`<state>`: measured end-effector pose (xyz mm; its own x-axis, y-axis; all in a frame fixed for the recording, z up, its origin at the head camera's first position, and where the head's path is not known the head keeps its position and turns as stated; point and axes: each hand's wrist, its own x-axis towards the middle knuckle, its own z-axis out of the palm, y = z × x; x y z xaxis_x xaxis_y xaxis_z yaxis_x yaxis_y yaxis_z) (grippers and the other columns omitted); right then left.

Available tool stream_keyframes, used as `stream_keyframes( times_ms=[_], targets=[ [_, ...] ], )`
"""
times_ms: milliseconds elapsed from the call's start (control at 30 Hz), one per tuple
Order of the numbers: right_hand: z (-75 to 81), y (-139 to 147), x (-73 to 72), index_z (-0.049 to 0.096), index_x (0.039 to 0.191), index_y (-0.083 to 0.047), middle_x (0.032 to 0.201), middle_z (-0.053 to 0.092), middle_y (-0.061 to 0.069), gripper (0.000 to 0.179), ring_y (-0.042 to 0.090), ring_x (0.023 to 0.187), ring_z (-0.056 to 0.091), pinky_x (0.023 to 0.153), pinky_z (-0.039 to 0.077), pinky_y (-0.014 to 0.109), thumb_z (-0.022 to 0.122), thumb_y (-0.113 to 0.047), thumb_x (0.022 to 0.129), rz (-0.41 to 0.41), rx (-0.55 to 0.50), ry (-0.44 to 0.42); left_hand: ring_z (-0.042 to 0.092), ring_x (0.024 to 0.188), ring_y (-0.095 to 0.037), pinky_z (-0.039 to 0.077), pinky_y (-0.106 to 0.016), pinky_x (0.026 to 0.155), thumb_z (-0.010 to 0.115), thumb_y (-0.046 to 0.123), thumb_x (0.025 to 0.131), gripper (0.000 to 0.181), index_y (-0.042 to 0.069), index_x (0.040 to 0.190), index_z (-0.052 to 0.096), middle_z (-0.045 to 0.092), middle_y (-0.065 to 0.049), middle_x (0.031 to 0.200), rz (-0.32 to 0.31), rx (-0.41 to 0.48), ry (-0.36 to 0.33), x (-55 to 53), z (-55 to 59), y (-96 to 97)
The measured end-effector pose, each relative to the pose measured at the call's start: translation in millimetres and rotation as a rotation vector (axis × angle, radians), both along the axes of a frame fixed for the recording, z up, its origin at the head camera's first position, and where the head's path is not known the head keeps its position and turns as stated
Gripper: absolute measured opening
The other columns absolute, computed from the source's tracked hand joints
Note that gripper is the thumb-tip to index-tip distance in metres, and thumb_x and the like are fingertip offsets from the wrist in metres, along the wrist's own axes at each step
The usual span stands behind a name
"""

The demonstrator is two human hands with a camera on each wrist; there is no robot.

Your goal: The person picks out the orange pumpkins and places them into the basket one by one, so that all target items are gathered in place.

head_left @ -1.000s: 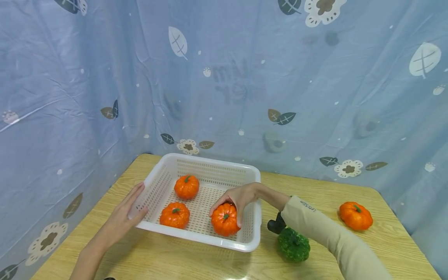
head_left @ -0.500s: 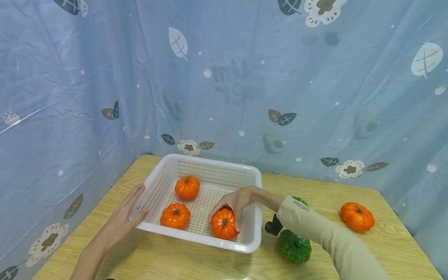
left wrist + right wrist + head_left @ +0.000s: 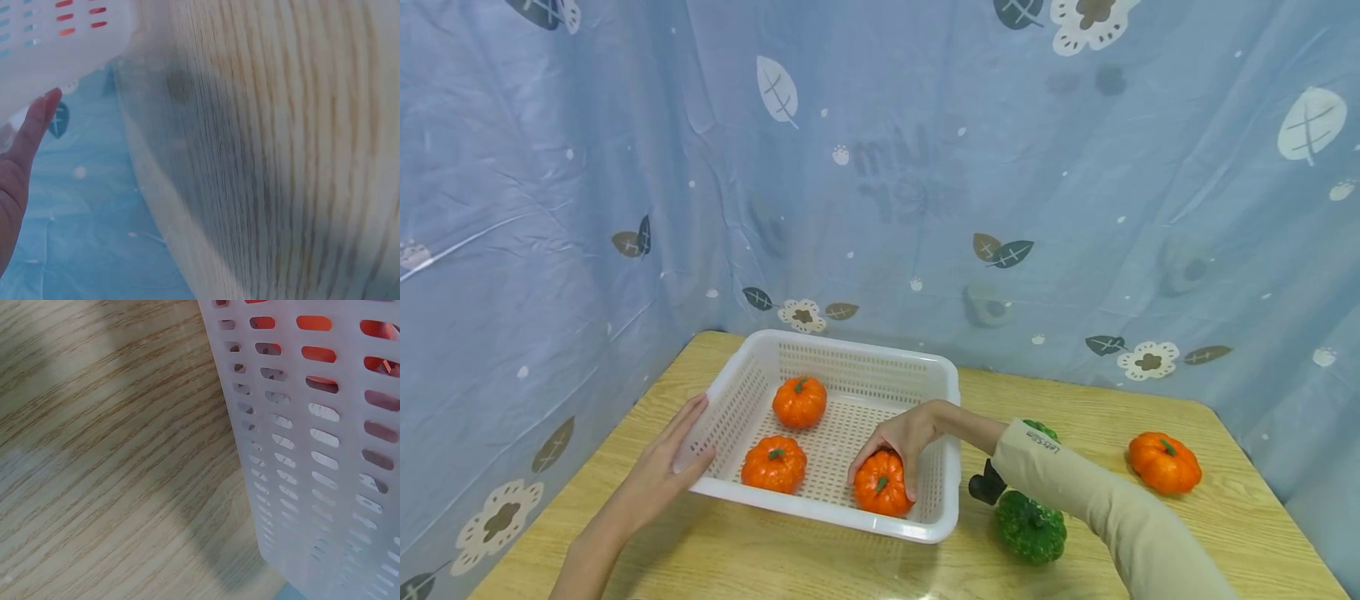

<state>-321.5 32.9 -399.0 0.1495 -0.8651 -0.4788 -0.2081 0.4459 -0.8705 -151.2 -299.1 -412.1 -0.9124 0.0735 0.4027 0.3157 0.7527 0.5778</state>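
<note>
The right hand (image 3: 910, 433) has its fingers and thumb clamped round an orange pumpkin (image 3: 883, 485) at the near right inside the white basket (image 3: 820, 510), and the pumpkin sits slightly nearer than 1 s ago. The left hand (image 3: 651, 479) rests against the basket's left side as before, fingers straight and thumb apart, while the far-left pumpkin (image 3: 800, 403) and the near-left pumpkin (image 3: 773, 465) have stayed put. The right sleeve (image 3: 1097, 492) has shifted left, so a 2nd green thing (image 3: 1041, 430) shows beyond it, farther than the green pumpkin (image 3: 1030, 529) right of the basket.
</note>
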Motion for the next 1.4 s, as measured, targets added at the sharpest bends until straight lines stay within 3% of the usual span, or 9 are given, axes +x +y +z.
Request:
stream_keyframes(
  times_ms=[400,600,933,1200,1400],
  targets=[
    [-0.8,-3,1.5,0.039,0.140,0.006,0.131,0.050,-0.006,0.082,0.003,0.112,0.051,0.101,0.043,0.029,0.068,0.029,0.066,0.065,0.012,0.013,0.046,0.119,-0.047,0.041,-0.067,0.087,0.066,0.012,0.088,0.071,0.002,0.149,0.030,0.028,-0.025,0.151,0.003,-0.003,0.020,2.4,-3.1,0.2],
    [2.5,-2,0.7,0.032,0.146,0.003,0.149,0.037,0.006,0.088,0.003,0.122,0.045,0.105,0.038,0.028,0.065,0.030,0.069,0.080,0.032,-0.009,0.044,0.122,-0.046,0.040,-0.066,0.089,0.067,0.013,0.088,0.072,0.002,0.149,0.031,0.029,-0.023,0.151,0.011,-0.012,0.017,2.2,-2.1,0.7],
    [7.7,3,-1.4,0.034,0.146,0.003,0.156,0.026,0.009,0.084,-0.001,0.135,0.030,0.108,0.031,0.023,0.067,0.025,0.072,0.098,0.012,0.032,0.044,0.121,-0.048,0.040,-0.067,0.088,0.066,0.014,0.089,0.071,0.002,0.149,0.030,0.028,-0.024,0.152,0.000,-0.010,0.021,0.5,-1.4,1.5],
    [9.1,3,-6.1,0.038,0.142,0.008,0.145,0.043,0.005,0.077,0.005,0.124,0.045,0.107,0.037,0.030,0.064,0.028,0.072,0.107,0.002,-0.013,0.044,0.121,-0.047,0.040,-0.067,0.088,0.066,0.014,0.089,0.071,0.001,0.149,0.030,0.028,-0.024,0.151,0.002,-0.005,0.018,0.9,-0.9,1.7],
    [12.0,4,-6.8,0.034,0.144,0.006,0.151,0.036,0.009,0.079,0.004,0.130,0.039,0.109,0.032,0.028,0.065,0.026,0.074,0.104,-0.010,0.017,0.040,0.124,-0.050,0.037,-0.068,0.091,0.067,0.014,0.088,0.071,0.002,0.149,0.031,0.028,-0.024,0.151,0.000,0.000,0.020,1.2,-2.1,0.3]
  ],
)
